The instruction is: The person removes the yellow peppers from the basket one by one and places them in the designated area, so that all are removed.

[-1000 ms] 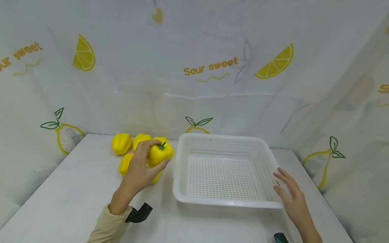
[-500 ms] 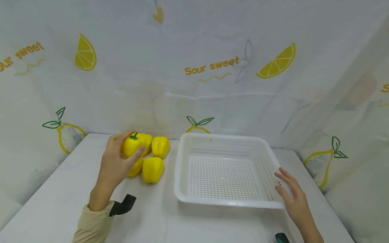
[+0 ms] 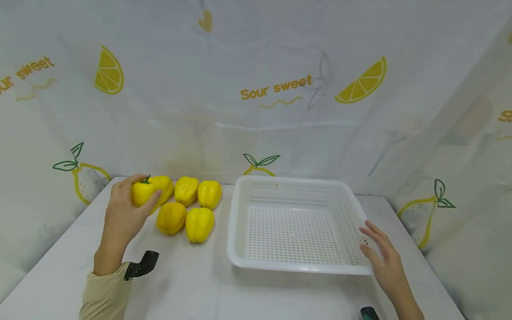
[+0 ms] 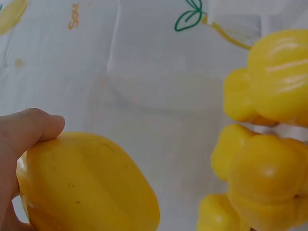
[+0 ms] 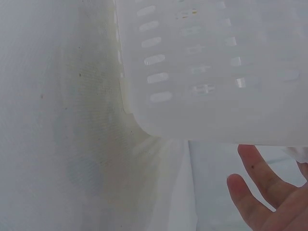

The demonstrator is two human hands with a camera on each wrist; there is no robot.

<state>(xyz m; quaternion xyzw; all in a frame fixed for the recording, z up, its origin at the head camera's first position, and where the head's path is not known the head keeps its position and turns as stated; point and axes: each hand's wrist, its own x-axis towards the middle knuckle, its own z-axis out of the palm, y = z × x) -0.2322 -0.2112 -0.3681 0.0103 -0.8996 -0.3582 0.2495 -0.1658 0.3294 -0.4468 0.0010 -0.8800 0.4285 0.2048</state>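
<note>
In the head view my left hand [image 3: 124,218] holds a yellow bell pepper [image 3: 142,192] with a green stem, at the far left of the table. Thumb and fingers reach around its sides; the left wrist view shows the pepper [image 4: 91,185] close up, with part of the hand out of frame. Just behind and to its right another yellow bell pepper [image 3: 165,186] is partly covered. My right hand [image 3: 386,262] rests at the right rim of a white perforated plastic basket [image 3: 300,268], its fingers loosely bent. Two fingertips [image 5: 236,182] show outside the basket wall in the right wrist view.
Several more yellow bell peppers [image 3: 200,224] stand in a cluster left of the basket. A white cloth wall [image 3: 180,142] printed with lemons rises behind the table [image 3: 192,284]. Black wrist-mounted pieces [image 3: 142,265] stick out beside the wrists.
My left hand has moved left with the bell pepper, from beside the basket, past the cluster, to the table's far left. My right hand and the basket have stayed in place.
</note>
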